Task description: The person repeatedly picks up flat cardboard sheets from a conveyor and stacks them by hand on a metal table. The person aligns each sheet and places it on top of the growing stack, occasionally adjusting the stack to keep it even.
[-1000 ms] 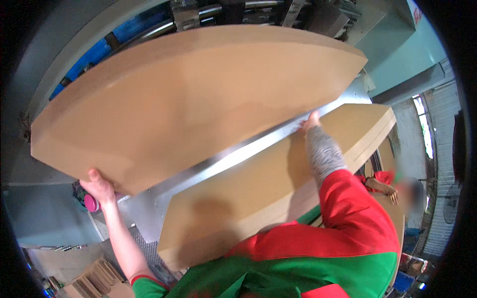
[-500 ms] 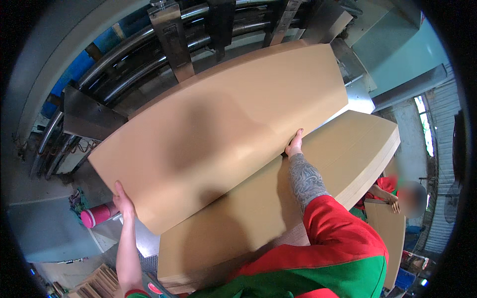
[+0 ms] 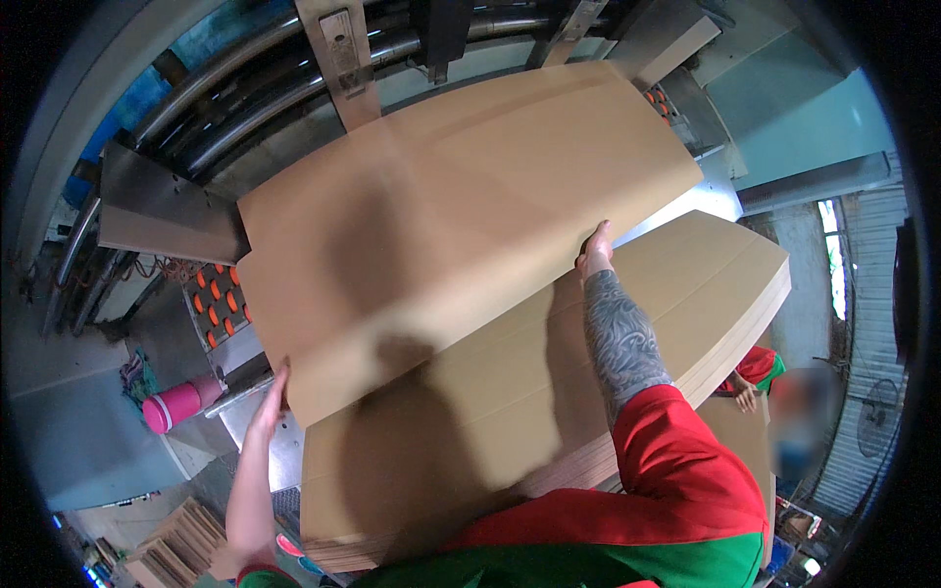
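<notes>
A large brown cardboard sheet (image 3: 470, 186) lies slanted across the machine's feed area, its near edge bowed over a stack of similar cardboard sheets (image 3: 510, 392). At the sheet's near edge, right of its middle, my right hand (image 3: 594, 251) grips with the thumb along the edge; its other fingers are partly hidden. My left hand (image 3: 267, 412) lies stretched along the sheet's left edge, touching it, slightly blurred and without a wrapped grip. Shadows fall over both the sheet and the stack.
Metal bars and brackets (image 3: 338, 59) of the machine stand beyond the sheet. Orange rollers (image 3: 218, 306) show at its left. A pink cylindrical container (image 3: 172, 407) sits farther left. At right, a co-worker's hand (image 3: 745, 394) rests at another cardboard piece (image 3: 740, 436).
The sheet has shifted right and turned, uncovering orange rollers on the left. My left hand moved right with its edge, its grip loosened; my right hand moved slightly right and away from me.
</notes>
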The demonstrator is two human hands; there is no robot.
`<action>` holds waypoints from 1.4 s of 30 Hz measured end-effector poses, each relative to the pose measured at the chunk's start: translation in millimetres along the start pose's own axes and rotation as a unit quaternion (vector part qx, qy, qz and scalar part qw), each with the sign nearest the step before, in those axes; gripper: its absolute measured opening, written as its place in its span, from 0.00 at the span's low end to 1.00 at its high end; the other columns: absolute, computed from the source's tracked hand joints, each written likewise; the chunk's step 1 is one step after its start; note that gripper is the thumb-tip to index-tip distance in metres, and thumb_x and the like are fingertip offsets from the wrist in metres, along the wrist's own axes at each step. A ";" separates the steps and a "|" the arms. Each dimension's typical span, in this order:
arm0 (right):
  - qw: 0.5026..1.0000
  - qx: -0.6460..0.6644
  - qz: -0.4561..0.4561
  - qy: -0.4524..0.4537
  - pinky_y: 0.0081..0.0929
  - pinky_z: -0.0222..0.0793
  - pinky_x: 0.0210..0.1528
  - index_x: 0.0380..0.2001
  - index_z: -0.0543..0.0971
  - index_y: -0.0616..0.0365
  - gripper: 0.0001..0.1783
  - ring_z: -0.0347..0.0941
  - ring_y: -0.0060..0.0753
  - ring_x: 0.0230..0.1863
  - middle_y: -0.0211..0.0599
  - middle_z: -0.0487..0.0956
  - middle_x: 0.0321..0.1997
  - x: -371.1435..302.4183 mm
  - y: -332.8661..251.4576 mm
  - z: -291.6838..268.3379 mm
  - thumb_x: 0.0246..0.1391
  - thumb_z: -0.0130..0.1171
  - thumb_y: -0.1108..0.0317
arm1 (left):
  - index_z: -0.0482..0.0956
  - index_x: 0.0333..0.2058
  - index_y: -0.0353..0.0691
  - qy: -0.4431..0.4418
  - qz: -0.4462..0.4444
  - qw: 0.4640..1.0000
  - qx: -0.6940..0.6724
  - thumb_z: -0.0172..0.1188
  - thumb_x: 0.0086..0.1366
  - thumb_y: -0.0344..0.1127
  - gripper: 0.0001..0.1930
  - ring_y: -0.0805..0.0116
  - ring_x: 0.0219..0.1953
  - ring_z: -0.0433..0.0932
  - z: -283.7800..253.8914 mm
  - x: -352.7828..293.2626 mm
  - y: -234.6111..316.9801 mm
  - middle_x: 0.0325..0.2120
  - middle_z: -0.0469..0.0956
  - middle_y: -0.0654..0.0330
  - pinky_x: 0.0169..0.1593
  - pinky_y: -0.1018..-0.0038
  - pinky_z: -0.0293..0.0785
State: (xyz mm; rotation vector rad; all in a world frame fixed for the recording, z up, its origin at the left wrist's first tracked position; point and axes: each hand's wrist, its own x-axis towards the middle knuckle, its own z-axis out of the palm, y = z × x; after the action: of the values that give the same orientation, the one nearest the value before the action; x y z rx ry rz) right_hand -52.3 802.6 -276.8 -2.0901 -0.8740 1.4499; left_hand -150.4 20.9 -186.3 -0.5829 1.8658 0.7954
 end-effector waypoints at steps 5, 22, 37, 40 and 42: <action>0.991 0.036 -0.003 -0.127 0.45 0.81 0.37 0.71 0.70 0.59 0.47 0.82 0.45 0.48 0.42 0.81 0.62 0.2 -9.2 7.9 0.69 0.51 0.26 | 0.54 0.76 0.27 0.054 0.068 0.995 -0.058 0.51 0.73 0.76 0.56 0.50 0.78 0.59 35.6 -7.1 -30.1 0.77 0.59 0.40 0.79 0.59 0.53; 0.899 -0.198 -0.098 -0.379 0.42 0.85 0.48 0.50 0.81 0.39 0.19 0.79 0.29 0.38 0.23 0.79 0.38 30.9 -65.0 74.3 0.73 0.57 0.39 | 0.61 0.71 0.42 0.167 0.161 0.919 -0.320 0.57 0.75 0.71 0.43 0.59 0.69 0.72 18.0 115.0 60.5 0.70 0.71 0.57 0.65 0.42 0.68; 0.906 -0.181 -0.098 -0.370 0.32 0.82 0.47 0.54 0.82 0.42 0.22 0.82 0.25 0.41 0.25 0.84 0.43 30.6 -62.8 72.3 0.73 0.51 0.41 | 0.77 0.66 0.54 0.134 0.112 0.664 -0.727 0.53 0.75 0.59 0.28 0.56 0.70 0.73 64.4 111.6 99.7 0.64 0.78 0.59 0.73 0.50 0.67; 0.903 -0.179 -0.077 -0.382 0.32 0.82 0.47 0.55 0.81 0.40 0.21 0.81 0.25 0.43 0.24 0.84 0.44 28.8 -64.4 74.8 0.72 0.53 0.42 | 0.81 0.59 0.52 0.141 0.104 0.654 -0.736 0.57 0.71 0.55 0.24 0.55 0.63 0.79 58.1 129.5 94.9 0.58 0.83 0.59 0.68 0.49 0.74; 0.905 -0.177 -0.071 -0.381 0.32 0.82 0.46 0.55 0.81 0.40 0.21 0.81 0.25 0.42 0.23 0.83 0.43 29.1 -64.7 76.0 0.71 0.55 0.41 | 0.82 0.57 0.51 0.132 0.093 0.656 -0.738 0.59 0.69 0.55 0.24 0.55 0.60 0.81 52.1 136.3 89.6 0.55 0.84 0.58 0.65 0.49 0.76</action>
State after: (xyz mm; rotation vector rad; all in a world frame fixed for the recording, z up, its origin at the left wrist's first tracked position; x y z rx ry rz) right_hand -132.2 869.1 -278.8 -1.5916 -1.6451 2.1948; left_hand -235.4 113.2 -302.8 -1.5346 1.0893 2.4806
